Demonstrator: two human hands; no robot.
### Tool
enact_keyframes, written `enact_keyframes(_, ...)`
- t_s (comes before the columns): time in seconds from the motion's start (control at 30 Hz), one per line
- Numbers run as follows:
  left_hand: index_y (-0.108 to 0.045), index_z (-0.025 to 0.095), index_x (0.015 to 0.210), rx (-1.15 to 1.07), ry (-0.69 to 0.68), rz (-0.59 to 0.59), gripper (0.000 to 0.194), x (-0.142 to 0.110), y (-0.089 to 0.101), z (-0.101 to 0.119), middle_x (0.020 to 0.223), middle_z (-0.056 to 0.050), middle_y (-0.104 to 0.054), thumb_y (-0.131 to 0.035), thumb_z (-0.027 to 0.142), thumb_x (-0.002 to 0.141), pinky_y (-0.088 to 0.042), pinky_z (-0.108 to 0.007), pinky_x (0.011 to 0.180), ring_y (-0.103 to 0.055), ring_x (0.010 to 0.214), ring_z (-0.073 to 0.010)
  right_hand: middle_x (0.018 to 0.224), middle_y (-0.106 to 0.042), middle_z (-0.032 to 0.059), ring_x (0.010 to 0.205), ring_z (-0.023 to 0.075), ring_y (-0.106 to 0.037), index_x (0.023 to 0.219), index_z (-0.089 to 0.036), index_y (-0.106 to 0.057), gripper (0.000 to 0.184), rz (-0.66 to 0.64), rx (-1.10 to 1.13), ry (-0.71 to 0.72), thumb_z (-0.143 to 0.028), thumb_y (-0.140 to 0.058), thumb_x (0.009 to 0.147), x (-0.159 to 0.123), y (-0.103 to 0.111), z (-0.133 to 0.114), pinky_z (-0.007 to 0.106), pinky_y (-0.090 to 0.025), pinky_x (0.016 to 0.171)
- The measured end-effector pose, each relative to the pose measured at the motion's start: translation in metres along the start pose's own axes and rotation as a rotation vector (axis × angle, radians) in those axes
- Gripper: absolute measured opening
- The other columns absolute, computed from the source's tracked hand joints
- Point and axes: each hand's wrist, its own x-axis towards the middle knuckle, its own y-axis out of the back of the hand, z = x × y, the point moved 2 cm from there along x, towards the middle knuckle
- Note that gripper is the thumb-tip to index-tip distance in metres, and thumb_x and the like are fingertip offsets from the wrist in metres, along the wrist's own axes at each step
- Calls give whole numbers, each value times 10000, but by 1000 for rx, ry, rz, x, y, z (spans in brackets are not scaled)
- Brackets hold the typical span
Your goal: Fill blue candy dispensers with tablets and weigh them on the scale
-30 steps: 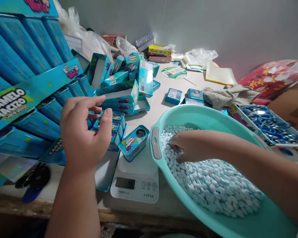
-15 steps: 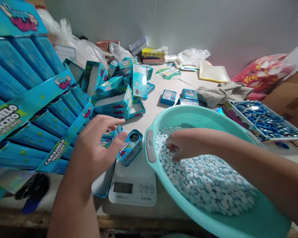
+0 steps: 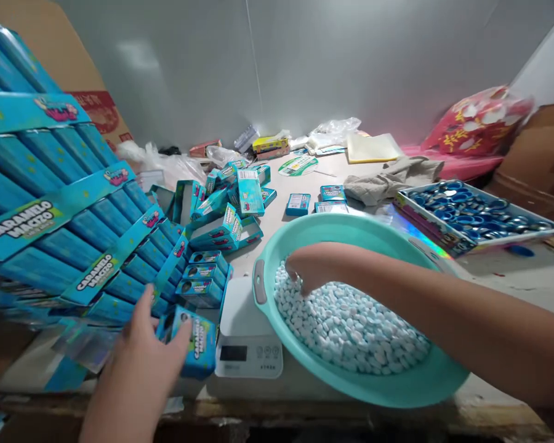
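Observation:
My left hand (image 3: 150,351) grips a small blue candy box (image 3: 194,344) printed "Caramelo Macizo", held low by the table's front edge, left of a white digital scale (image 3: 249,335). The scale's pan is bare. My right hand (image 3: 311,271) reaches into a teal plastic basin (image 3: 351,231) and rests, fingers curled, on a heap of pale blue-white tablets (image 3: 351,326). Whether it holds any tablets is hidden. A row of filled small boxes (image 3: 203,274) lies just beyond my left hand.
Tall blue display cartons (image 3: 50,209) are stacked on the left. Loose open boxes (image 3: 226,209) pile up mid-table. A tray of blue round lids (image 3: 471,209) stands at the right. A grey cloth (image 3: 388,178), plastic bags and a red patterned bag (image 3: 475,123) lie at the back.
The small box has left the scale and is now in my left hand, lower and further left. My right hand stays in the tablets. The camera has tilted up.

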Motion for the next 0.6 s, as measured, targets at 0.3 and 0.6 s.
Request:
enact_keyframes(0.3, -162, 217, 1600, -201, 231, 43, 893, 0, -6, 42, 1491, -273, -246, -534, 448, 822, -497, -610, 901, -635, 1055, -435, 879, -671, 40, 796, 222, -639, 989, -126, -703, 145, 21, -18, -71, -183, -781, 881, -14, 4, -5, 339, -524, 736)
enact_keyframes(0.6, -595, 148, 1363, -241, 212, 162, 483, -9, -12, 17, 1322, -187, -552, -392, 186, 927, -336, -408, 1171, -493, 1321, -295, 732, -615, 50, 789, 322, -649, 699, -174, -598, 204, 145, 146, -14, -162, -802, 698, 22, -35, 19, 483, -533, 791)
